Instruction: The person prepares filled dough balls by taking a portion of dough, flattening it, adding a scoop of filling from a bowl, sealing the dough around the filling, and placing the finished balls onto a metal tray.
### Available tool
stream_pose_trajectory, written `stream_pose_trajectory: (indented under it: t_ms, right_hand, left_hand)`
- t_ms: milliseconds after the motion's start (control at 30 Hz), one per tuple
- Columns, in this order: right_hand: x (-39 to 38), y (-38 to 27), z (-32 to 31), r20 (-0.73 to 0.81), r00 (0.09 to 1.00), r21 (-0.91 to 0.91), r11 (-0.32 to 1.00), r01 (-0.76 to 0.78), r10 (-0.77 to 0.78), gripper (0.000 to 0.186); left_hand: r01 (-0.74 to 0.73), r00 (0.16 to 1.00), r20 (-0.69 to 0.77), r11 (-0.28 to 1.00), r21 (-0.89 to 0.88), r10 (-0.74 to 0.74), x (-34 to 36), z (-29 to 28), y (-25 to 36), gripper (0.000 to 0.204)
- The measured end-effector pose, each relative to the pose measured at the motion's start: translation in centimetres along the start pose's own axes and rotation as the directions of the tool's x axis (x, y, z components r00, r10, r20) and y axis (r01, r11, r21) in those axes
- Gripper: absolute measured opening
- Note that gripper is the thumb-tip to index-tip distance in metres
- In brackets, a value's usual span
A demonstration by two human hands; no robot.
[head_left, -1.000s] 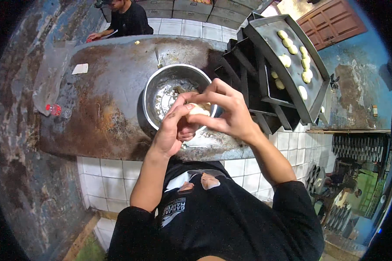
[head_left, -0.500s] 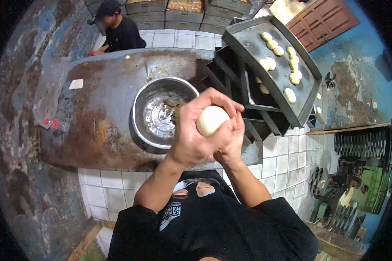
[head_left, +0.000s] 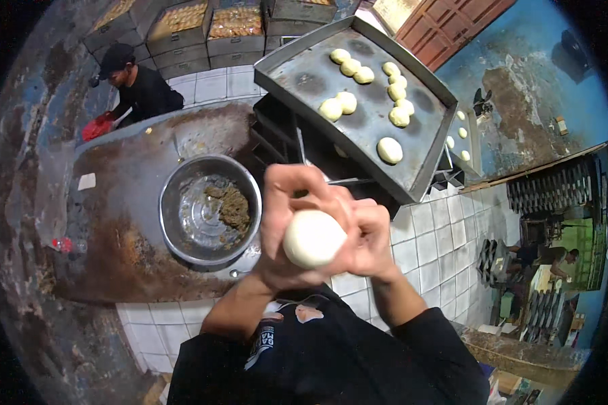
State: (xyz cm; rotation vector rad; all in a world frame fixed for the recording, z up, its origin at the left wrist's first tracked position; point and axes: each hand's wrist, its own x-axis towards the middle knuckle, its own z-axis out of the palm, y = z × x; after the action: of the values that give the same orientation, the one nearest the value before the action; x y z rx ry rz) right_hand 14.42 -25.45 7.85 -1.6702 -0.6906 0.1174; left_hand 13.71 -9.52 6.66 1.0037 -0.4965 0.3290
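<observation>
A smooth, pale ball of dough (head_left: pixel 313 239) sits cupped between my two hands, in front of my chest. My left hand (head_left: pixel 277 219) wraps its left side and underside. Pressed against the ball from the right is my right hand (head_left: pixel 368 236), its fingers bent; some fingers of both hands overlap and are partly hidden. Left of them, a round metal bowl (head_left: pixel 189 202) on the table contains a brown, lumpy filling (head_left: pixel 234 208). Ahead and to the right, a metal baking tray (head_left: pixel 368 118) carries several dough balls (head_left: pixel 390 150), some touching in rows.
The worn table (head_left: pixel 115 216) bears a small white piece (head_left: pixel 87 181) and a spoon (head_left: pixel 236 273) beside the bowl. Dark racks (head_left: pixel 277 125) stand under the tray. Across the table, a person (head_left: pixel 142 91) handles something red (head_left: pixel 98 126). Another person (head_left: pixel 557 260) is far right.
My view has shifted right, so bowl and tray appear further left. Both hands have moved away from over the bowl's edge, still holding the dough ball, and the filling is now uncovered.
</observation>
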Motion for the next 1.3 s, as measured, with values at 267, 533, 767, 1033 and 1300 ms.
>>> stream_pose_trajectory:
  t_ms: [267, 533, 767, 1033, 1300]
  right_hand:
    - [8.6, -1.0, -8.8, 0.055, 0.998, -0.318, 0.948, 0.023, -0.005, 0.044]
    - [22.3, 11.8, -16.0, 0.235, 0.971, -0.486, 0.871, 0.076, 0.046, 0.039]
    - [26.6, 20.8, -12.2, 0.674, 0.728, -0.736, 0.198, 0.648, 0.126, 0.086]
    - [27.0, 18.4, -17.3, 0.458, 0.877, -0.370, 0.865, 0.338, -0.147, 0.064]
    - [19.1, 14.4, -21.6, 0.557, 0.796, -0.775, 0.492, 0.396, 0.237, 0.034]
  left_hand:
    - [-0.119, 0.992, 0.037, 0.779, 0.616, 0.122, 7.4, -2.6, -10.4, 0.066]
    - [0.128, 0.990, -0.137, 0.176, 0.976, 0.041, 11.4, -6.0, -12.0, 0.107]
    - [0.109, 0.989, -0.093, 0.143, 0.984, -0.116, 7.4, -5.1, -15.1, 0.061]
    - [0.149, 0.983, -0.147, 0.011, 0.989, -0.115, 8.0, -3.6, -14.2, 0.060]
    - [-0.108, 0.957, 0.107, 0.012, 0.994, -0.271, 12.0, 0.4, -15.4, 0.021]
